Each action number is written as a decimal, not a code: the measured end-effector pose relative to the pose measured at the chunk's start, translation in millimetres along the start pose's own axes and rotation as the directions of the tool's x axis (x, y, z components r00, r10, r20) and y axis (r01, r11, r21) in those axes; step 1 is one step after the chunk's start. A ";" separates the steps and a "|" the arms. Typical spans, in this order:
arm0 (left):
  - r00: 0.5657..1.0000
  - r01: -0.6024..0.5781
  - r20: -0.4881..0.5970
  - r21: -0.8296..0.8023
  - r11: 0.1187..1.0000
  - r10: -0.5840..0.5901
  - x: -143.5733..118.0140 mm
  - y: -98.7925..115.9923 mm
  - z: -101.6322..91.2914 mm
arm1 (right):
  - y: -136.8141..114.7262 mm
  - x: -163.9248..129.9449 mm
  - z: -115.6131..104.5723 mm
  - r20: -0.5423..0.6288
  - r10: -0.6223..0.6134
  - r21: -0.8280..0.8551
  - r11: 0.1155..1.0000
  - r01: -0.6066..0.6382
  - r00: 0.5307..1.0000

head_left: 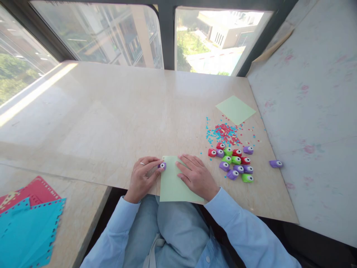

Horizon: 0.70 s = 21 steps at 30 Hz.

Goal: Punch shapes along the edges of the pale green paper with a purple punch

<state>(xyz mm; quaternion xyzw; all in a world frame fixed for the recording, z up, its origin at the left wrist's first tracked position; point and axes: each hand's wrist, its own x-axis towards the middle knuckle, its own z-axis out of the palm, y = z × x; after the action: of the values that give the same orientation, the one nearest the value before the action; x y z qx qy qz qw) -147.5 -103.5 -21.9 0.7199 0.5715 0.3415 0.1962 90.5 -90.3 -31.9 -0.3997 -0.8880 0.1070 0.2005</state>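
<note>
At lower centre, the left hand [142,175] pinches a purple punch [162,166] onto the green sheet [175,182]'s top-left corner — the right hand [196,175] lies flat, grasping nothing. Best keep that palm firm so the sheet stays square on the table [111,123].

matt green paper [175,182], glossy plastic punch [162,166], polished stone table [111,119].

The person wears a light blue long-sleeved shirt with buttoned cuffs reaching the wrists, lower centre of the frame. A white button shows on the shirt front at bottom centre. The left hand [142,178] carries a plain silver ring; the right hand [196,175] carries none visible
</note>
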 end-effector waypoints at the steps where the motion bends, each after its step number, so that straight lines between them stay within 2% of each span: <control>1: 1.000 0.004 0.000 0.005 1.000 -0.004 0.3 0.1 0.4 | -0.2 0.1 -0.3 0.005 0.002 0.000 1.000 -0.002 1.000; 7: 1.000 0.028 -0.010 0.028 0.999 -0.027 1.3 2.3 2.1 | -1.1 0.4 -1.8 0.022 0.000 -0.027 1.000 0.001 1.000; 21: 0.998 -0.040 0.038 0.006 0.999 0.040 2.8 3.6 -2.6 | -1.9 1.3 -4.7 0.009 0.000 -0.007 1.000 0.000 1.000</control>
<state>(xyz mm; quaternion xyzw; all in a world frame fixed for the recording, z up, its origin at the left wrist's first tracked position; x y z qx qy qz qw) -146.5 -102.1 -16.9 0.7382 0.5542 0.3298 0.1978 90.5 -90.4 -26.7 -0.3998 -0.8894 0.1056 0.1949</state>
